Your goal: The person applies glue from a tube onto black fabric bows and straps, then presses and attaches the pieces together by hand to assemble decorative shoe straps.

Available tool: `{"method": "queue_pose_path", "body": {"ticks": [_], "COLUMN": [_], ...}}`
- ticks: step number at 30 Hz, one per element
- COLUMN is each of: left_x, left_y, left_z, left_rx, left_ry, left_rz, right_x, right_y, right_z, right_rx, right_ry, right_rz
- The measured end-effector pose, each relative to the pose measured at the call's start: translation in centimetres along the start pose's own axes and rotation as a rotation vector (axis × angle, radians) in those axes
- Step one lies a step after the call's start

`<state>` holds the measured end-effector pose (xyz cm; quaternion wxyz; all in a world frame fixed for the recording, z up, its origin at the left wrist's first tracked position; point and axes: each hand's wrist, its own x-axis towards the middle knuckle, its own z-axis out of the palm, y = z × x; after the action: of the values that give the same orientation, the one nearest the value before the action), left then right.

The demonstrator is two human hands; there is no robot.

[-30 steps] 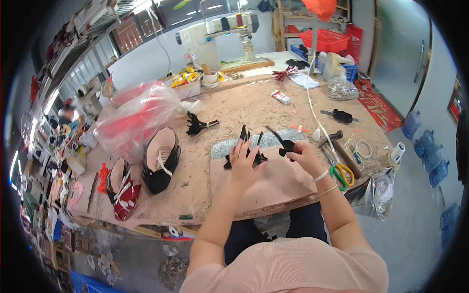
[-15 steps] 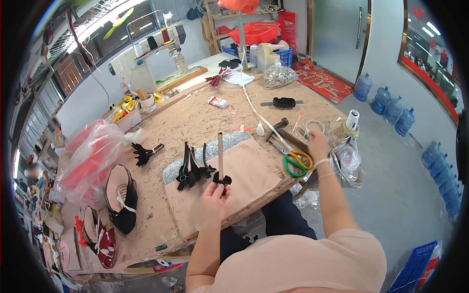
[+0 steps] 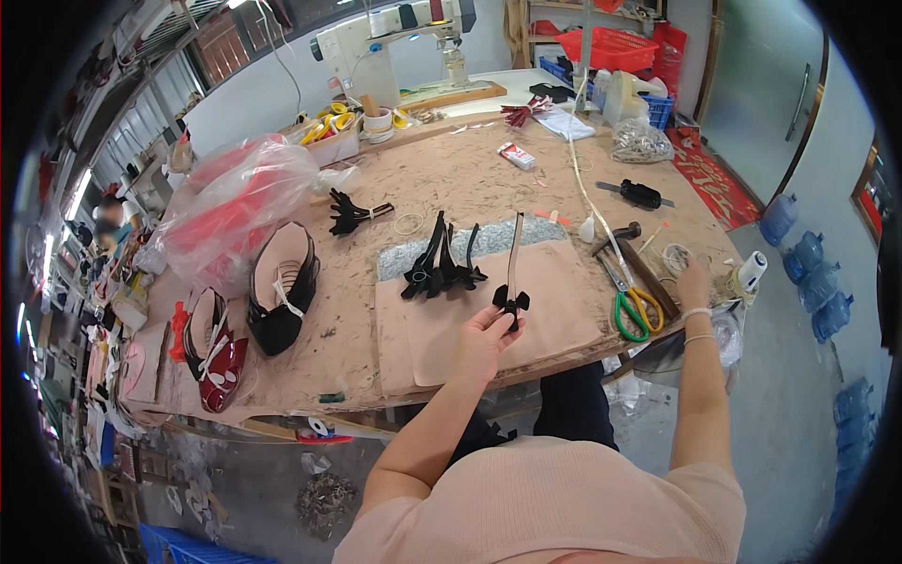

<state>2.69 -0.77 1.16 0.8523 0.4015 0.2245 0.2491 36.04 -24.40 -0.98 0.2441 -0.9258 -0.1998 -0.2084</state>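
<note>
My left hand (image 3: 484, 343) pinches a black bow (image 3: 512, 299) with a long narrow strap (image 3: 516, 244) standing up from it, above a beige sheet (image 3: 545, 315). Just left of it, a bunch of black bow straps (image 3: 437, 268) lies partly on the sheet and partly on a grey speckled slab (image 3: 399, 258). Far out to the right, my right hand (image 3: 693, 282) is at a pale coil of cord or bands (image 3: 675, 258) on the table, its fingers drawn together. What they grip, if anything, is too small to make out.
Green-and-yellow-handled scissors (image 3: 634, 310) and a hammer (image 3: 620, 237) lie between my hands. A thread cone (image 3: 750, 273) stands at the right edge. To the left are a black shoe (image 3: 282, 291), a dark red shoe (image 3: 221, 367) and a plastic bag (image 3: 240, 202). Behind is a sewing machine (image 3: 362, 70).
The view has swung left, so the table appears shifted right and up. My left hand still holds the bow; my right hand stays by the pale coil.
</note>
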Motion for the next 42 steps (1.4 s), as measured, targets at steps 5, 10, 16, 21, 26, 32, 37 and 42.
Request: {"method": "queue_pose_path", "body": {"ticks": [5, 10, 16, 21, 26, 32, 37, 42], "left_x": [0.2, 0.2, -0.2, -0.4, -0.1, 0.5, 2.7, 2.4], "left_y": [-0.6, -0.8, -0.7, -0.7, -0.7, 0.1, 2.1, 3.3], "left_z": [0.5, 1.0, 0.9, 0.7, 0.4, 0.1, -0.7, 0.6], "left_rx": [0.011, 0.011, 0.075, 0.079, 0.057, 0.553, 0.947, 1.008], "left_ry": [0.001, 0.000, -0.040, -0.041, -0.039, 0.136, -0.177, -0.383], "left_rz": [-0.001, -0.032, 0.008, -0.003, 0.008, 0.411, 1.082, 1.090], "right_x": [-3.6, -11.3, -11.7, -11.8, -11.7, -7.7, -7.4, -11.4], "right_y": [-6.0, -19.2, -21.5, -21.9, -21.4, -15.7, -15.7, -21.3], "right_z": [-2.1, -3.4, -2.8, -2.5, -2.1, -1.8, -3.0, -3.7], "right_rx": [0.298, 0.732, 0.712, 0.757, 0.762, 0.208, 0.484, 1.435], "right_ry": [0.207, -0.176, -0.151, -0.171, -0.239, 0.186, 0.072, -1.092], "right_rz": [-0.058, -0.552, -0.625, -0.632, -0.611, -0.484, -0.352, 0.088]}}
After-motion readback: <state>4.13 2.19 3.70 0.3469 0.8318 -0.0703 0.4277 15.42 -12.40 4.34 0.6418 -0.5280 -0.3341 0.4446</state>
